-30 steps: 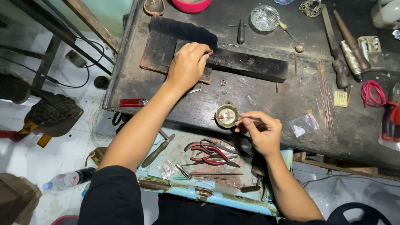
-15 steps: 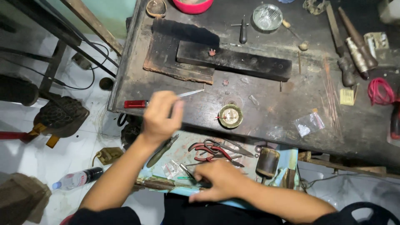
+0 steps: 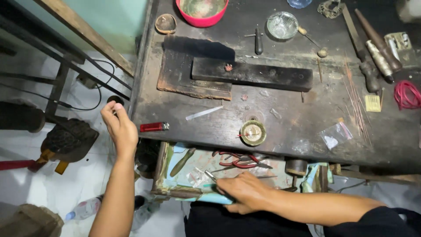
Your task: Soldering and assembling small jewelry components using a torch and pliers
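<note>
the desk [image 3: 307,127] is dark brown, nearly black, scuffed with pale grey streaks. a black block [image 3: 252,74] lies on it over a reddish-brown board [image 3: 184,83]. the lighter [image 3: 154,127] by the edge is bright red with a silver cap. the round dish [image 3: 253,132] is dull brass with a dark middle. the bowl [image 3: 202,9] at the top is pink-red. the coil of wire [image 3: 407,94] is red-pink. the drawer [image 3: 197,175] below is pale turquoise, stained, and the pliers [image 3: 239,160] in it have red handles. the floor [image 3: 83,184] is white. the sleeve [image 3: 394,221] on the right arm is black.
</note>
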